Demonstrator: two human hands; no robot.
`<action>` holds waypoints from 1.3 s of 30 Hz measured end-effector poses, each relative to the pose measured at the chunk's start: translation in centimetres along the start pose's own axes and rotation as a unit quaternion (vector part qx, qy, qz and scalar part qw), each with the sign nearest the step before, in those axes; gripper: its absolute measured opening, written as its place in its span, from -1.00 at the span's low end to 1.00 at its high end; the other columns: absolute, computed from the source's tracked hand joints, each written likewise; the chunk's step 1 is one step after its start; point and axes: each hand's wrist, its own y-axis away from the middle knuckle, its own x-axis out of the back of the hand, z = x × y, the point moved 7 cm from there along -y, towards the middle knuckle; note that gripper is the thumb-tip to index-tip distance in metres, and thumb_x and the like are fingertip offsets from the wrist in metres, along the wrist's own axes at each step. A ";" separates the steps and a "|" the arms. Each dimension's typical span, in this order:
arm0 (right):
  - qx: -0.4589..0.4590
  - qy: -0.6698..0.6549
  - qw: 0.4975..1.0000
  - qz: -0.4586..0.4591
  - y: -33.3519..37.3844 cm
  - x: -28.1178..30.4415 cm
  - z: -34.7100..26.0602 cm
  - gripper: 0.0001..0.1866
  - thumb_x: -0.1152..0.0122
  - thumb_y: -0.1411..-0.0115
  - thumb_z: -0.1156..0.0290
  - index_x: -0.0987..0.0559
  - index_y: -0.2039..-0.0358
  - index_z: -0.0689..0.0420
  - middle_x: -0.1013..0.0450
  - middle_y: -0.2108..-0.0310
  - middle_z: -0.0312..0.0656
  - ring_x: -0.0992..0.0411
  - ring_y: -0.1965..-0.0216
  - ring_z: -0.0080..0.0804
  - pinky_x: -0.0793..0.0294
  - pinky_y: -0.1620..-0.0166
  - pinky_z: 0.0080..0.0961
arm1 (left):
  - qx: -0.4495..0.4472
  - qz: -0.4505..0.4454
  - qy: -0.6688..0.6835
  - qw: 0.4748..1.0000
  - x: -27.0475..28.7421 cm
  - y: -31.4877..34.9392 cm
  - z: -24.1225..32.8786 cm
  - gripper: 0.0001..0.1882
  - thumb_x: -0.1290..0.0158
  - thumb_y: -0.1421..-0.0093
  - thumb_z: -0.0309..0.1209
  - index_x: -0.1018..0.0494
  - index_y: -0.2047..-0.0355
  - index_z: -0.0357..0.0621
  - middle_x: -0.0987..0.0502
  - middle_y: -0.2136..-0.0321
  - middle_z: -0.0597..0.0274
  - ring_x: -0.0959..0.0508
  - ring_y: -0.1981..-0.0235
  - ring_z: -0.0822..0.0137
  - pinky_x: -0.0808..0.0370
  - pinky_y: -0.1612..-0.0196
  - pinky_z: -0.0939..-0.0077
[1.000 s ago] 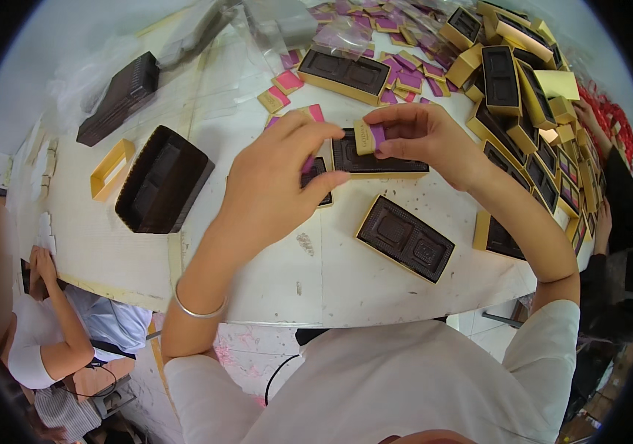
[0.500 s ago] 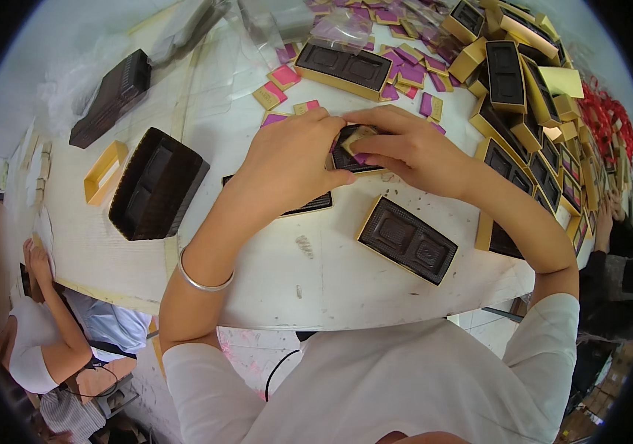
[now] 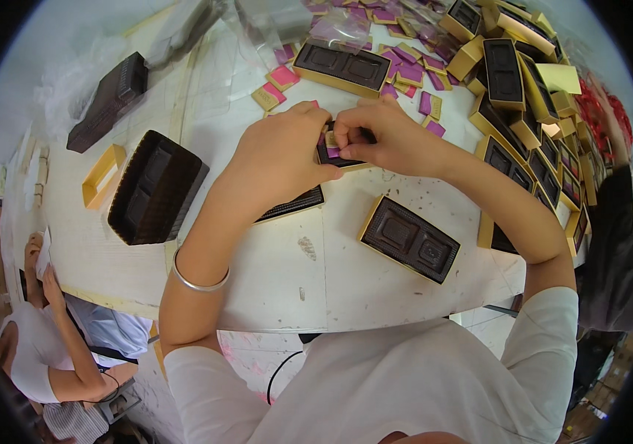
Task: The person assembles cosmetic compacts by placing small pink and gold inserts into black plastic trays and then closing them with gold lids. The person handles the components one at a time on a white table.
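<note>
My left hand (image 3: 281,148) is closed around the left end of a small gold box with a dark plastic insert (image 3: 352,163). With thumb and fingers pinched together, my right hand (image 3: 394,137) presses on a purple-and-gold wrapped square (image 3: 333,143) inside that box. My fingers hide much of the box. Partly under my left wrist lies another box with a dark insert (image 3: 293,205). Closer to me, a gold box with a two-hollow dark insert (image 3: 410,240) lies at a slant. Beyond my hands sits a similar gold box (image 3: 342,65).
A big pile of gold boxes (image 3: 505,70) rises at the right. Loose wrapped squares (image 3: 409,74) spread across the far table. At left stand nested dark inserts (image 3: 157,189), a gold sleeve (image 3: 104,176) and another dark stack (image 3: 109,102). Other people work at both sides.
Both hands and the box have shifted slightly left. My right hand has lowered the wrapped square into the insert, toward its left side. The person at the right has reached farther forward.
</note>
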 end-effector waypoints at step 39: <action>0.283 0.223 0.907 0.220 9.1 3.4 -7.2 -0.65 -0.32 0.11 0.38 -0.50 0.27 0.19 -0.40 0.19 -0.11 -0.37 0.16 -0.18 -0.36 0.12 -0.30 | 0.059 -0.008 0.850 0.523 -2.8 1.1 3.6 -0.63 0.17 -0.28 -0.39 -0.17 -0.06 -0.27 -0.33 0.07 -0.03 -0.37 0.00 0.10 -0.30 -0.12 0.05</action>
